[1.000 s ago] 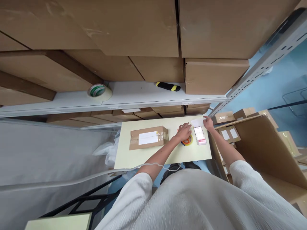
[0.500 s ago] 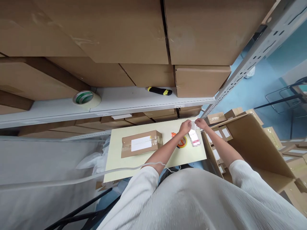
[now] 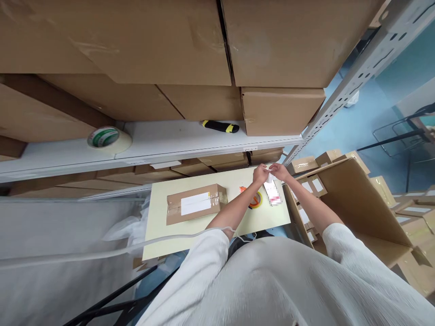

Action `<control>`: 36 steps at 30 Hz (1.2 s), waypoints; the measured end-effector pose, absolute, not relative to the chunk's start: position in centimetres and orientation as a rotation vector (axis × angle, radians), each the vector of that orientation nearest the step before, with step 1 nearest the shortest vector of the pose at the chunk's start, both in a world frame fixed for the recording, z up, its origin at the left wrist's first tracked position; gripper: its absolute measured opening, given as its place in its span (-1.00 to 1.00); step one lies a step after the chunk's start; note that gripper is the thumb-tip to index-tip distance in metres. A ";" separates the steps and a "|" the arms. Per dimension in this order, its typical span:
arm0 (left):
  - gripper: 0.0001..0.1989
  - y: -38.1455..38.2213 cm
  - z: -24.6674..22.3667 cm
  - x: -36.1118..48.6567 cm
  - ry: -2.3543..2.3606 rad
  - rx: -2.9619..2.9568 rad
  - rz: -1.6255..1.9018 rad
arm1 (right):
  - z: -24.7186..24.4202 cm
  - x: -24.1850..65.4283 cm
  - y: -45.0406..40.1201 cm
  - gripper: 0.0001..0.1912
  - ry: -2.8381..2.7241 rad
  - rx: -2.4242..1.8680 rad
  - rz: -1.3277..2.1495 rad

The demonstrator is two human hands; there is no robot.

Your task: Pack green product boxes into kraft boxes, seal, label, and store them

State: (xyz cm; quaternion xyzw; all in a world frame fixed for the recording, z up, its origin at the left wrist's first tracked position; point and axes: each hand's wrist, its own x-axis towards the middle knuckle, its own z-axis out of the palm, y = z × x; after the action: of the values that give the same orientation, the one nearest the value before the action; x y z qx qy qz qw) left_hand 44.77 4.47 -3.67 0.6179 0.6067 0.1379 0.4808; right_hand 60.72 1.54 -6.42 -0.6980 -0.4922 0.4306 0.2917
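Observation:
Over the far right part of a pale yellow table (image 3: 190, 235), my left hand (image 3: 260, 174) and my right hand (image 3: 279, 172) are close together. Both are closed on a small white piece of paper (image 3: 269, 176) between their fingertips. Just below them lies a printed white slip (image 3: 273, 192), its lower end blurred. A tape dispenser (image 3: 256, 200), orange and yellow, sits beside my left forearm, which partly hides it. Farther left on the table is a taped cardboard box (image 3: 195, 203) with a white label on top.
Cardboard boxes (image 3: 142, 40) fill the shelf (image 3: 163, 140) ahead. A tape roll (image 3: 108, 139) and a black-yellow utility knife (image 3: 220, 126) lie on it. On the right stands an open carton (image 3: 367, 203) with labelled boxes inside. A white cable (image 3: 102, 255) crosses before the table.
My hands have drawn nearer each other, and the white paper between them looks more folded or bunched. The view has shifted slightly; the other things rest where they were.

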 end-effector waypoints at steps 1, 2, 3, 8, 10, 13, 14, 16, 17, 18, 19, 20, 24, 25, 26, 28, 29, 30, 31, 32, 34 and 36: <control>-0.77 4.5 -3.7 44.8 1.492 1.506 0.343 | -6.5 60.8 1.6 -0.83 -1.284 -1.850 1.160; -0.78 4.6 -3.8 44.9 1.504 1.505 0.350 | -6.5 60.8 1.7 -0.82 -1.250 -1.847 1.177; -0.79 4.6 -3.9 44.9 1.515 1.501 0.356 | -6.5 60.8 1.7 -0.81 -1.223 -1.842 1.191; -0.78 4.8 -4.3 44.7 1.529 1.480 0.375 | -6.6 60.6 1.7 -0.78 -1.196 -1.792 1.216; -0.75 4.8 -4.5 44.6 1.538 1.474 0.384 | -6.7 60.6 1.6 -0.77 -1.186 -1.787 1.231; -0.73 4.9 -4.8 44.6 1.546 1.463 0.402 | -7.0 60.5 1.5 -0.75 -1.176 -1.795 1.236; -0.73 4.9 -5.0 44.6 1.547 1.455 0.409 | -7.1 60.4 1.5 -0.75 -1.174 -1.805 1.232; -0.74 5.0 -5.2 44.6 1.558 1.432 0.424 | -7.3 60.5 1.5 -0.76 -1.182 -1.838 1.199; -0.75 5.0 -5.3 44.6 1.569 1.422 0.434 | -7.4 60.5 1.5 -0.77 -1.199 -1.857 1.165; -0.75 5.1 -5.4 44.5 1.581 1.415 0.443 | -7.4 60.6 1.5 -0.80 -1.229 -1.878 1.123; -0.75 5.2 -5.5 44.4 1.592 1.412 0.450 | -7.5 60.8 1.4 -0.83 -1.272 -1.898 1.075; -0.75 5.3 -5.5 44.3 1.601 1.413 0.452 | -7.5 60.9 1.4 -0.86 -1.325 -1.915 1.027; -0.78 5.4 -5.0 43.4 1.624 1.450 0.395 | -7.4 61.6 0.9 -0.75 -1.550 -1.966 0.902; -0.79 5.4 -4.8 43.0 1.626 1.474 0.376 | -7.3 61.7 0.8 -0.69 -1.600 -1.983 0.882; -0.80 5.4 -4.6 42.7 1.624 1.505 0.357 | -7.3 61.7 0.6 -0.64 -1.649 -2.004 0.864; -0.81 5.3 -4.1 42.1 1.616 1.567 0.312 | -7.1 61.8 0.3 -0.57 -1.740 -2.065 0.835; -0.81 5.3 -3.9 41.8 1.615 1.596 0.287 | -7.1 61.8 0.2 -0.54 -1.779 -2.104 0.824; -0.81 5.3 -3.6 41.4 1.618 1.624 0.263 | -7.0 61.8 0.0 -0.52 -1.814 -2.146 0.816; -0.81 5.3 -3.4 41.1 1.626 1.651 0.239 | -6.9 61.9 -0.1 -0.52 -1.843 -2.191 0.809; -0.80 5.4 -3.2 40.8 1.636 1.677 0.216 | -6.8 61.9 -0.3 -0.52 -1.869 -2.233 0.799; -0.79 5.6 -2.9 40.2 1.655 1.725 0.177 | -6.6 62.0 -0.5 -0.54 -1.916 -2.304 0.765; -0.78 5.9 -2.6 39.5 1.669 1.754 0.136 | -6.5 62.2 -0.6 -0.59 -1.961 -2.360 0.721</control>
State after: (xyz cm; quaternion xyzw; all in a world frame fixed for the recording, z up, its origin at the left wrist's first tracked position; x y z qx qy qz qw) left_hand 39.55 5.93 -2.58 0.6774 0.6445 0.0524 0.3506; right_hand 62.21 -0.60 -6.47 -0.7488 -0.6220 0.2289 -0.0053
